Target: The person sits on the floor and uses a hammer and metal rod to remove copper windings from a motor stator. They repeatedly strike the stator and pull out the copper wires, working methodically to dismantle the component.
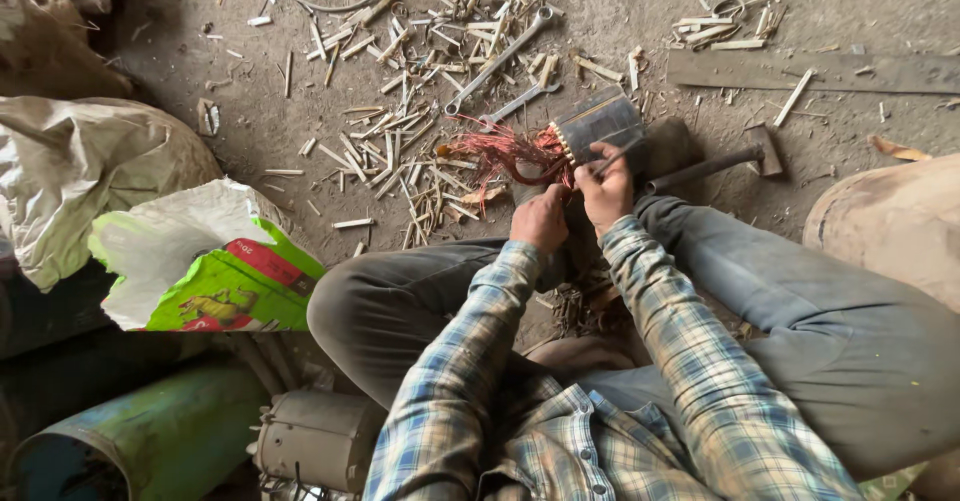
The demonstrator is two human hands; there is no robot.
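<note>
A dark slotted metal motor core [600, 121] lies on the dirt floor in front of my knees. A tangle of reddish copper winding wire [505, 151] spills out of its left end. My left hand [540, 218] is closed near the base of the wire bundle. My right hand [606, 183] rests on the core's near side and grips a thin dark tool or rod pointing at the core. Both sleeves are plaid.
Two wrenches [500, 59] lie among several pale wood slivers [400, 151] beyond the core. A hammer [715, 164] lies to the right, a flat metal bar [820, 71] behind it. Sacks [90, 166] and a green printed bag [215, 276] sit left, a motor housing [315, 439] below.
</note>
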